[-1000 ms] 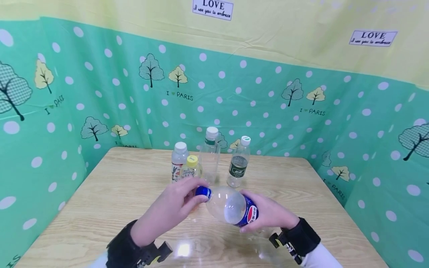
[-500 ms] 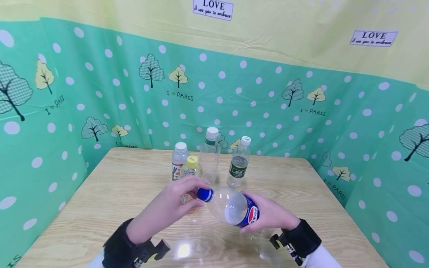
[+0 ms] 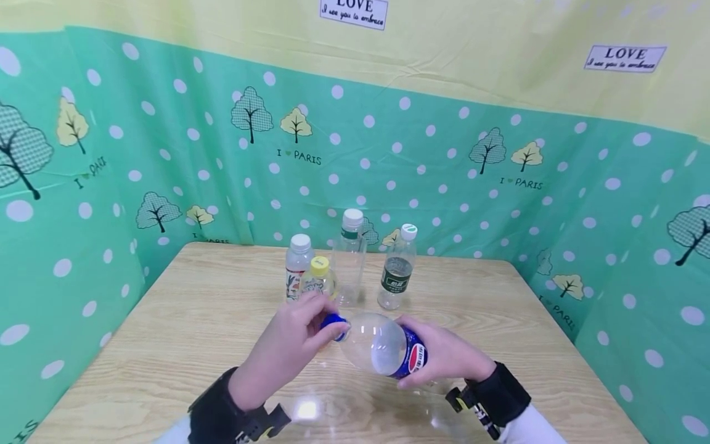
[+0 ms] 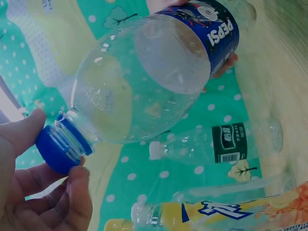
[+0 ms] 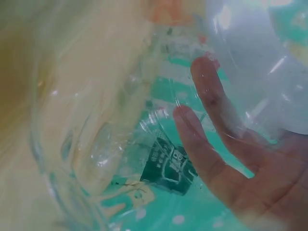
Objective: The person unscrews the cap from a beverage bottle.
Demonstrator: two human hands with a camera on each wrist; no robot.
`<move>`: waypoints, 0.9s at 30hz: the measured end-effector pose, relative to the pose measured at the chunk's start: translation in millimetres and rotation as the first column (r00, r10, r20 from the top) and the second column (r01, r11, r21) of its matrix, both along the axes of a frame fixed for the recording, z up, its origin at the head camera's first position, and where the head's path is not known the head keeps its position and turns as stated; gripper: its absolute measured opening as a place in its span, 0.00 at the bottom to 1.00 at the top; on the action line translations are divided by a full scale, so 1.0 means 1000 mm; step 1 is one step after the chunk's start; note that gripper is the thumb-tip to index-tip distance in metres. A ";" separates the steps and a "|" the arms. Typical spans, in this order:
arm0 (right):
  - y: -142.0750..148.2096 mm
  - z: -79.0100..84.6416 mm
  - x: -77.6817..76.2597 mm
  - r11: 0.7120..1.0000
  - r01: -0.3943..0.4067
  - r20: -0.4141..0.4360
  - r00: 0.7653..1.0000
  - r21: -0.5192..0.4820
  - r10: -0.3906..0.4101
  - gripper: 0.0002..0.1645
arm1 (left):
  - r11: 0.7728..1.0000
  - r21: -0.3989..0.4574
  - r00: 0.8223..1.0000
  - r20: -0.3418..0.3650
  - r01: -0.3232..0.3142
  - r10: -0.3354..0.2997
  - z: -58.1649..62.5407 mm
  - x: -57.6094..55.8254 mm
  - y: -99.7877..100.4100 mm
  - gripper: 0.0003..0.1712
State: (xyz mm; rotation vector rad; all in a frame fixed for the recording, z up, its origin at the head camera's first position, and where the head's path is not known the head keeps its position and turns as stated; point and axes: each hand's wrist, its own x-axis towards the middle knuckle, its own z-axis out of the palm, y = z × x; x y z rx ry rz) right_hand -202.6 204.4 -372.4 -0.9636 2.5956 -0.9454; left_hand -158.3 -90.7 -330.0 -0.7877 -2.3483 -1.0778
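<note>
A large clear Pepsi bottle with a blue label lies tilted in the air over the table, its neck pointing left. My right hand grips it round the label. At the neck, the thumb and fingers of my left hand pinch the blue bottle cap. Clear threads show between this cap and a blue ring on the neck in the left wrist view. The right wrist view looks through blurred clear plastic at the fingers of my right hand.
Behind the hands stand a white-capped bottle, a yellow-capped bottle, a tall clear bottle and a green-labelled bottle. They stand on a wooden table. A green patterned curtain encloses its back and sides.
My left hand has shifted about the cap: half a second ago its thumb was off the cap, and now thumb and fingers pinch it again. The right hand and bottle have barely moved.
</note>
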 end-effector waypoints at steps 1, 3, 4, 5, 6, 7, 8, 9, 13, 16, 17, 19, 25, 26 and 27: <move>0.000 0.000 0.000 1.000 0.001 -0.004 1.000 0.002 -0.001 0.50 | 1.000 0.000 1.000 -0.018 0.011 -0.011 -0.001 0.000 0.000 0.09; 0.000 -0.001 -0.001 1.000 -0.001 0.000 1.000 -0.007 0.001 0.50 | 0.999 -0.001 0.998 -0.040 0.046 -0.046 -0.001 -0.001 -0.001 0.11; 0.001 -0.001 -0.001 1.000 -0.002 0.004 1.000 -0.012 0.002 0.50 | 0.998 -0.005 0.997 -0.035 0.067 -0.067 0.000 -0.002 -0.002 0.12; 0.001 -0.002 -0.002 1.000 -0.005 0.011 1.000 -0.021 0.005 0.50 | 0.996 -0.010 0.995 -0.029 0.091 -0.091 0.001 -0.002 -0.003 0.13; 0.002 -0.002 -0.002 1.000 -0.004 0.018 1.000 -0.027 0.005 0.51 | 0.993 -0.015 0.992 -0.022 0.121 -0.121 0.002 -0.002 -0.005 0.15; 0.002 -0.002 -0.002 0.999 -0.004 0.023 1.000 -0.032 0.005 0.51 | 0.988 -0.027 0.988 -0.019 0.154 -0.154 0.003 -0.002 -0.007 0.16; 0.003 -0.002 -0.002 0.999 -0.004 0.026 1.000 -0.039 0.005 0.52 | 0.982 -0.041 0.983 -0.013 0.184 -0.185 0.005 -0.002 -0.008 0.17; 0.004 -0.001 -0.002 0.999 -0.001 0.029 1.000 -0.043 0.003 0.53 | 0.975 -0.054 0.977 -0.009 0.214 -0.215 0.006 -0.002 -0.010 0.18; 0.005 0.000 -0.001 0.999 0.011 0.025 1.000 -0.042 -0.010 0.56 | 0.955 -0.107 0.960 -0.009 0.278 -0.280 0.011 -0.004 -0.015 0.25; 0.006 0.001 0.000 0.999 0.014 0.017 1.000 -0.030 -0.014 0.55 | 0.963 -0.107 0.969 0.010 0.247 -0.248 0.011 -0.004 -0.014 0.21; 0.006 0.001 0.000 1.000 0.015 0.018 1.000 -0.028 -0.014 0.54 | 0.969 -0.095 0.973 0.027 0.229 -0.228 0.011 -0.004 -0.012 0.17; 0.006 0.001 0.000 1.000 0.015 0.020 1.000 -0.024 -0.015 0.53 | 0.982 -0.064 0.983 0.070 0.176 -0.171 0.009 -0.004 -0.009 0.12; 0.004 0.002 0.000 0.999 0.017 0.048 0.999 -0.041 -0.015 0.52 | 0.999 -0.018 0.997 0.064 0.048 -0.047 0.002 -0.003 -0.001 0.12; 0.004 0.002 0.000 0.999 0.018 0.054 0.998 -0.045 -0.015 0.52 | 0.999 -0.014 0.998 0.040 0.052 -0.052 0.002 -0.003 -0.001 0.13; 0.004 0.002 0.000 0.999 0.020 0.058 0.998 -0.048 -0.018 0.51 | 0.998 -0.006 0.998 0.023 0.066 -0.065 0.002 -0.003 0.000 0.15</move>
